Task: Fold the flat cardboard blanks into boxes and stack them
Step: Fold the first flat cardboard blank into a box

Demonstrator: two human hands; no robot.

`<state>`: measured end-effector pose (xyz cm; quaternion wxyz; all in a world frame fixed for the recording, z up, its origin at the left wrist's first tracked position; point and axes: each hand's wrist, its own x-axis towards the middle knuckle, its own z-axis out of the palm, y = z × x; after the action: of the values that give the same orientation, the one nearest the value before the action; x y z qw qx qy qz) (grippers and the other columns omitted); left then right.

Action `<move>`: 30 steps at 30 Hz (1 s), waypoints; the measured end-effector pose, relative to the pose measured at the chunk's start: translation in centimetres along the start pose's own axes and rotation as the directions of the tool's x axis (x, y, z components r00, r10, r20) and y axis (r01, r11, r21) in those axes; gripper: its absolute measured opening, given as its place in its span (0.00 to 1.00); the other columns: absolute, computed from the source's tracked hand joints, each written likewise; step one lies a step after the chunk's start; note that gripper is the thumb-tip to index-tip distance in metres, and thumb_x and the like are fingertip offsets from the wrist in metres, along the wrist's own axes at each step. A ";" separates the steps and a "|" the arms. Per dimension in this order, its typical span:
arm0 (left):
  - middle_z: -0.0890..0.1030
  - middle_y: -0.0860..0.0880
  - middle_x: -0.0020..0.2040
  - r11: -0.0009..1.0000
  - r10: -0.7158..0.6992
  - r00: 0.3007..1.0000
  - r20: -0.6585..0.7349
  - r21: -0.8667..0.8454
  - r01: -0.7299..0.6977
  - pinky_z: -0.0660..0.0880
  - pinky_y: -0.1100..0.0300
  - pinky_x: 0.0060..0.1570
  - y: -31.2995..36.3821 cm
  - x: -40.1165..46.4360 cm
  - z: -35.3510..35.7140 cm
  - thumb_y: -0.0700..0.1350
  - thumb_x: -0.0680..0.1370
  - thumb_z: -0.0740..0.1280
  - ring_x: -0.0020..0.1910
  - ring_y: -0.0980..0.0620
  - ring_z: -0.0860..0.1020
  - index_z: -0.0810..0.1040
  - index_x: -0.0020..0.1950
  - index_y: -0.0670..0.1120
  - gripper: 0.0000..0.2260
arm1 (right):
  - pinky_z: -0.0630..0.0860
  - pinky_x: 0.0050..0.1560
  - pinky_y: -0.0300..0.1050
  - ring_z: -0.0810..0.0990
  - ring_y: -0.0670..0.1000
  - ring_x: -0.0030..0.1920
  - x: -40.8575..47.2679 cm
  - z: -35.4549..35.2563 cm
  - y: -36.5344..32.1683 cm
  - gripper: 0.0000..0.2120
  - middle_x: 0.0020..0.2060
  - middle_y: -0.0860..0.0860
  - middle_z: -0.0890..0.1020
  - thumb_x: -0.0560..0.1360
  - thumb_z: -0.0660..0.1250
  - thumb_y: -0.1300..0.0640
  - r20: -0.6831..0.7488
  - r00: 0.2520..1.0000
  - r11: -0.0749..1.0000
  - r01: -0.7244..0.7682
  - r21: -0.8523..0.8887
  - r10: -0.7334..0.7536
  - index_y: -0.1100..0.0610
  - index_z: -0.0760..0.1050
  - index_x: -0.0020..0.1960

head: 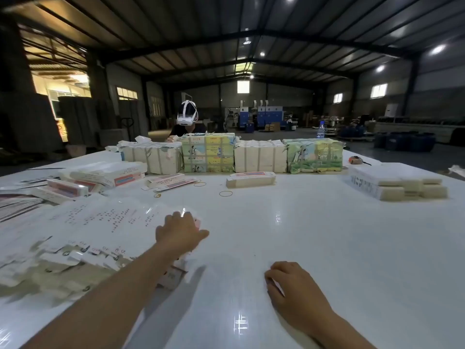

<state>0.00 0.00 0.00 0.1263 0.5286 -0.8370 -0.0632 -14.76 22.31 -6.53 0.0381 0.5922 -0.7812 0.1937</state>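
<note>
A spread pile of flat white printed cardboard blanks (95, 227) lies on the left of the white table (314, 248). My left hand (180, 230) reaches over the pile's right edge, its fingers curled over the top blank there. My right hand (289, 280) rests on the bare table near the front, fingers loosely curled; a pinkish scrap seems to show under its fingertips, though I cannot tell whether they hold it. Folded boxes (100, 176) lie stacked at the far left. One small stack of blanks (250, 178) sits mid-table.
Bound bundles of blanks (259, 156) line the far edge, with a person in a headset (187, 117) behind them. Another stack of blanks (397, 185) sits at the right. Rubber bands (225, 193) lie mid-table, and an orange tape measure (356, 160) lies at the far right.
</note>
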 end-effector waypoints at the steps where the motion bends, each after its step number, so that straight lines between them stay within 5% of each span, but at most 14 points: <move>1: 0.68 0.45 0.64 0.994 -0.087 0.996 -0.017 0.067 0.088 0.66 0.50 0.57 -0.5 0.7 -0.2 0.68 0.70 0.64 0.64 0.45 0.66 0.65 0.66 0.46 0.34 | 0.61 0.61 0.34 0.66 0.43 0.64 0.1 0.1 0.2 0.14 0.63 0.40 0.71 0.80 0.54 0.50 0.009 1.000 1.000 0.003 -0.007 -0.003 0.47 0.74 0.61; 4: 0.66 0.44 0.64 0.950 -0.252 0.968 -0.014 0.186 0.250 0.65 0.50 0.55 -1.8 1.9 0.1 0.74 0.62 0.66 0.64 0.45 0.65 0.62 0.68 0.45 0.45 | 0.62 0.62 0.36 0.66 0.44 0.65 0.4 0.4 0.5 0.14 0.63 0.41 0.72 0.80 0.55 0.51 -0.002 1.000 1.000 0.011 0.011 -0.011 0.48 0.75 0.61; 7: 0.66 0.44 0.63 0.928 -0.282 0.959 0.014 0.260 0.268 0.65 0.51 0.55 -2.3 2.9 1.3 0.73 0.59 0.69 0.63 0.46 0.66 0.63 0.67 0.45 0.47 | 0.60 0.64 0.35 0.65 0.43 0.66 0.5 0.6 0.5 0.15 0.64 0.39 0.70 0.80 0.55 0.50 -0.009 1.000 1.000 0.019 0.012 -0.019 0.46 0.74 0.63; 15: 0.75 0.45 0.53 0.937 -0.349 0.935 0.072 0.013 0.349 0.69 0.52 0.56 -2.9 4.2 -0.1 0.56 0.63 0.77 0.54 0.46 0.75 0.65 0.59 0.44 0.33 | 0.60 0.63 0.34 0.65 0.42 0.65 0.7 0.5 0.7 0.14 0.63 0.39 0.70 0.80 0.54 0.49 -0.017 1.000 1.000 0.011 0.026 -0.010 0.46 0.74 0.61; 22: 0.76 0.46 0.53 0.947 -0.273 0.954 -0.124 0.141 0.290 0.68 0.52 0.53 -1.8 3.4 -0.4 0.54 0.70 0.71 0.54 0.47 0.75 0.66 0.60 0.47 0.24 | 0.61 0.61 0.36 0.67 0.44 0.62 0.5 0.3 0.5 0.14 0.62 0.40 0.71 0.80 0.55 0.51 -0.035 0.999 1.000 0.015 0.027 -0.014 0.47 0.75 0.60; 24: 0.77 0.48 0.47 0.955 -0.213 0.960 -0.181 0.168 0.243 0.67 0.53 0.50 -0.9 3.0 -1.0 0.53 0.73 0.68 0.47 0.50 0.77 0.67 0.57 0.49 0.17 | 0.61 0.61 0.35 0.67 0.44 0.62 0.4 0.2 0.4 0.14 0.62 0.40 0.71 0.80 0.55 0.51 -0.042 0.999 1.000 0.014 0.025 -0.013 0.47 0.75 0.60; 27: 0.76 0.52 0.38 0.993 -0.102 0.982 -0.158 -0.074 0.091 0.73 0.58 0.36 0.6 2.3 -2.0 0.47 0.78 0.63 0.33 0.54 0.78 0.69 0.54 0.51 0.07 | 0.61 0.62 0.36 0.67 0.45 0.64 0.5 0.3 0.4 0.14 0.63 0.41 0.72 0.80 0.55 0.51 -0.007 1.000 0.999 0.004 0.044 -0.004 0.48 0.74 0.62; 30: 0.79 0.51 0.43 0.907 0.062 0.992 -0.108 -0.408 -0.101 0.73 0.61 0.27 2.9 -0.1 -3.1 0.43 0.79 0.62 0.33 0.54 0.80 0.72 0.52 0.50 0.04 | 0.63 0.63 0.35 0.67 0.47 0.65 0.6 0.0 0.8 0.18 0.66 0.45 0.70 0.80 0.58 0.51 0.000 0.999 0.989 -0.041 0.144 0.041 0.51 0.69 0.69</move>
<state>-1.58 1.41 3.66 0.2761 0.4567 -0.8195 -0.2087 -15.74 21.92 -6.59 -0.0078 0.5769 -0.7772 0.2513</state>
